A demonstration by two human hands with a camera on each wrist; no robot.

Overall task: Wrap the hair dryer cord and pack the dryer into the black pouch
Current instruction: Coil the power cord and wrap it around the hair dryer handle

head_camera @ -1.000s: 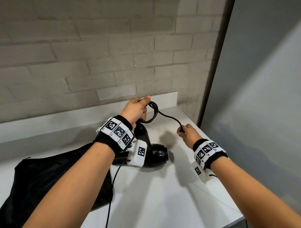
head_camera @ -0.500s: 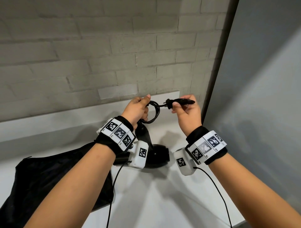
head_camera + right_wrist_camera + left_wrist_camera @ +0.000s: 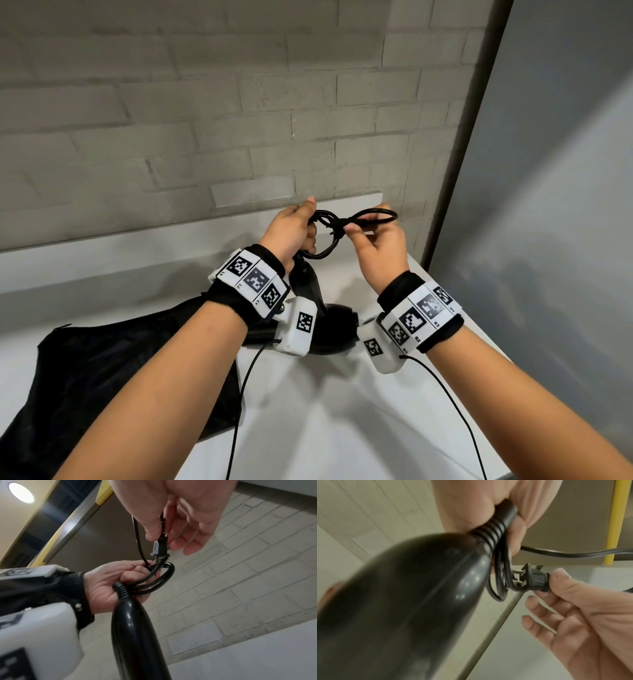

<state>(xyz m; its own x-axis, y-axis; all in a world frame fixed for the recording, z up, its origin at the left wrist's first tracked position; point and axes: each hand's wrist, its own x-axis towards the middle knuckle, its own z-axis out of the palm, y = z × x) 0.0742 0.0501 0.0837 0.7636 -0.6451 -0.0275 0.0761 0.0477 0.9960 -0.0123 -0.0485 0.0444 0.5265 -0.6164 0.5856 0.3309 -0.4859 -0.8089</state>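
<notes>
Bare forearms; each wrist wears a black band (image 3: 445,329) carrying white tag-printed blocks (image 3: 255,281) and a thin black cable (image 3: 239,394).

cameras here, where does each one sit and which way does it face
Head: above, facing forward and down at the left hand and right hand looping the cord; both forearms show.
Left wrist: faces along the dryer handle toward the plug.
Right wrist: faces upward at the plug, coil and ceiling.
All three show both hands and the cord.

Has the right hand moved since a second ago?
Yes. The right hand has risen and gone left, from low over the counter to the white backsplash's top edge, beside the left hand.
</notes>
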